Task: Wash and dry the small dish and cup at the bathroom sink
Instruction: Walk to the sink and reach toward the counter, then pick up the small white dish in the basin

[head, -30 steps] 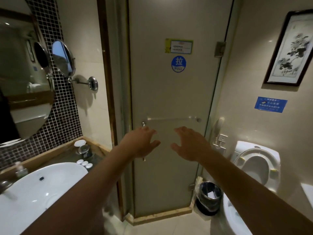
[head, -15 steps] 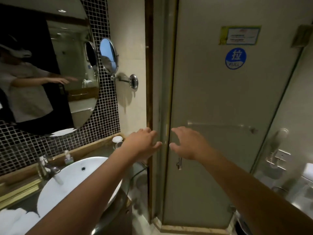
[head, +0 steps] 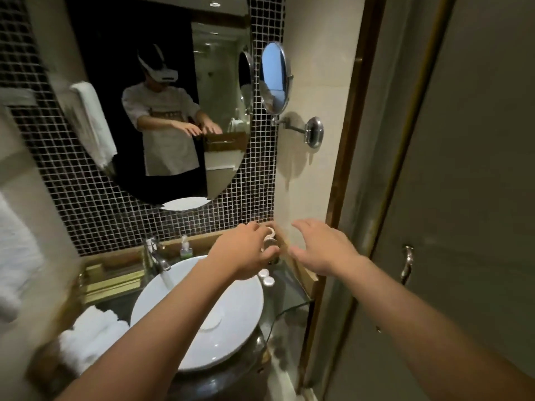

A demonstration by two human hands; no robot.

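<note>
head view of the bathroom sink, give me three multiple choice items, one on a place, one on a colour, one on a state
1. Where do the rolled towels lie?
A. on the counter left of the basin
B. inside the basin
C. hung on the glass door

2. What colour is the basin?
A. black
B. white
C. green

3. What are the hands doing?
A. both grip the faucet
B. the right hand pulls the door handle
C. both are open and hold nothing

Answers:
1. A: the white rolls sit on the counter, to the left of the basin's rim.
2. B: the round bowl is plainly white against the dark counter.
3. C: the left hand and right hand have spread fingers in the air near the cup at the back corner, and no item is seen held.
</note>
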